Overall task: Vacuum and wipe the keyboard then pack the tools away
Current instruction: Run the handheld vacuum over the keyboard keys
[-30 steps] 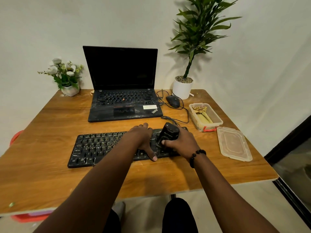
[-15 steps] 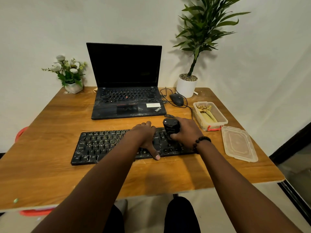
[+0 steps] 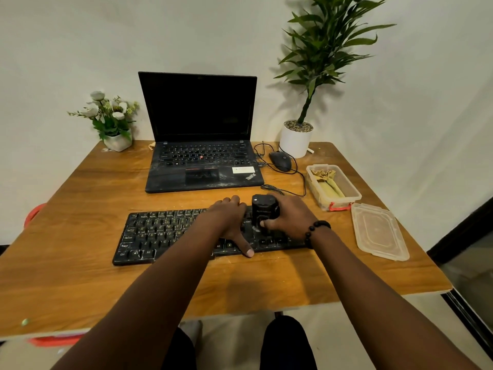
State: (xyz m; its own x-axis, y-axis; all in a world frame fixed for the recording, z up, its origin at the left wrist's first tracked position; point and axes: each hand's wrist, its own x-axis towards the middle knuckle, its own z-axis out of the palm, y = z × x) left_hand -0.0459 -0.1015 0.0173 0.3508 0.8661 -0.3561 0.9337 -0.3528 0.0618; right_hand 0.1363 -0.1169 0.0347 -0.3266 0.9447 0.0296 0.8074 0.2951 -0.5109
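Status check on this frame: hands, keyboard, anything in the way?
Right hand grips vacuum, upright on keyboard. Left hand flat on keys, bracing. Mouse cable just behind vacuum.

The left hand (image 3: 229,222) is covering the keys beneath it on the keyboard (image 3: 170,233), and the right hand (image 3: 290,220) is hiding the far side of the small black vacuum (image 3: 262,212) it is wrapping, along with the keys under both. The vacuum's mouth is facing down out of sight. Key legends are reading too small to tell. The plant (image 3: 328,49) beyond the right hand is being cut off by the top edge. A red object (image 3: 33,213) left of the left hand is peeking out from behind the desk (image 3: 80,276).
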